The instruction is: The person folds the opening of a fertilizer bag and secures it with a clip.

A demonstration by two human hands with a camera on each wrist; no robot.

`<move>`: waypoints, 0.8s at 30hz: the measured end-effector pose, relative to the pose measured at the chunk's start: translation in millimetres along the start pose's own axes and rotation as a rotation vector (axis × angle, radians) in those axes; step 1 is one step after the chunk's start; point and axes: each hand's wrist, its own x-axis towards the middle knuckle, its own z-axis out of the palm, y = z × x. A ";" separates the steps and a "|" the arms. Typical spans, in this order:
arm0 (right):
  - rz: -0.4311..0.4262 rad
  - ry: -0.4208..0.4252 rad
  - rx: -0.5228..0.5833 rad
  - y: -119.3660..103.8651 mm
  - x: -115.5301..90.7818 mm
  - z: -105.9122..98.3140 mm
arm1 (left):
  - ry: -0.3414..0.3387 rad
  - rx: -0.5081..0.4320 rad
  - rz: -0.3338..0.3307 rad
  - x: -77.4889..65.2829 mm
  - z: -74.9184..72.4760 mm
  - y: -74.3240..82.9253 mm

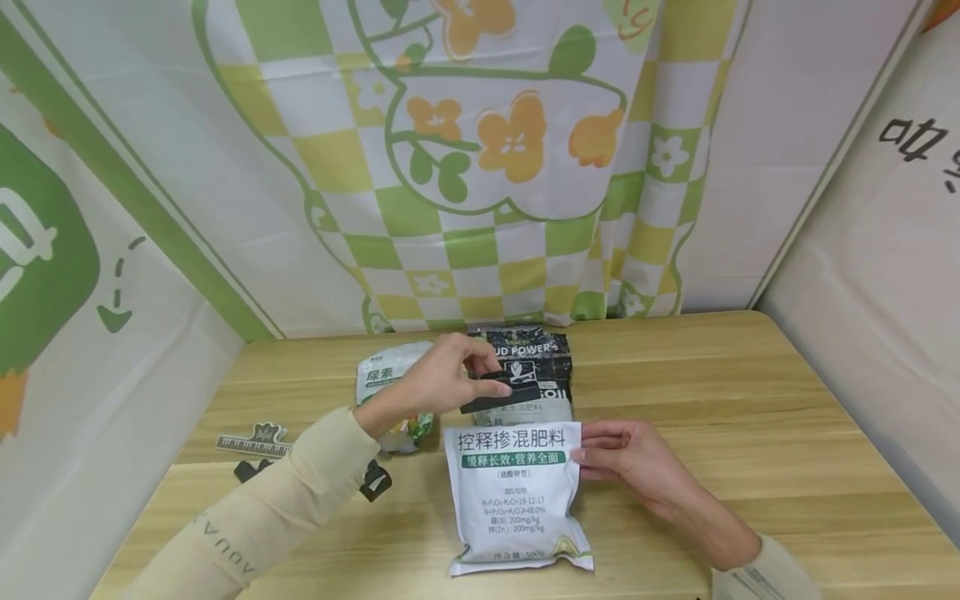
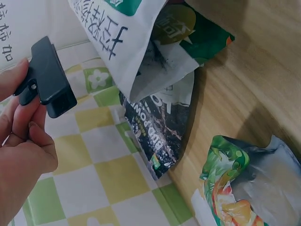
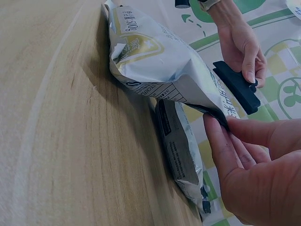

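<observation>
A white fertilizer bag (image 1: 516, 500) with dark lettering stands upright near the table's front. My right hand (image 1: 637, 462) pinches its upper right edge between thumb and fingers, as the right wrist view also shows. Above the bag's top edge, my left hand (image 1: 442, 375) holds a wide black clip (image 1: 501, 397) by its handles. In the left wrist view the clip (image 2: 49, 77) is apart from the bag, whose top (image 2: 136, 70) gapes. Behind stands a black-and-white soil bag (image 1: 528, 346), partly hidden by the clip and the front bag.
Left of the soil bag, a urea bag (image 1: 382, 367) is partly covered by my left forearm. A clip with a piano-key pattern (image 1: 255, 442) lies at the table's left, with black clips (image 1: 375, 481) near my sleeve. A checkered curtain (image 1: 480, 250) hangs behind the wooden table (image 1: 750, 417).
</observation>
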 end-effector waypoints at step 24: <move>0.006 0.022 0.002 -0.1 -0.1 0.8 | -0.201 -0.026 -0.047 13.4 11.5 -4.1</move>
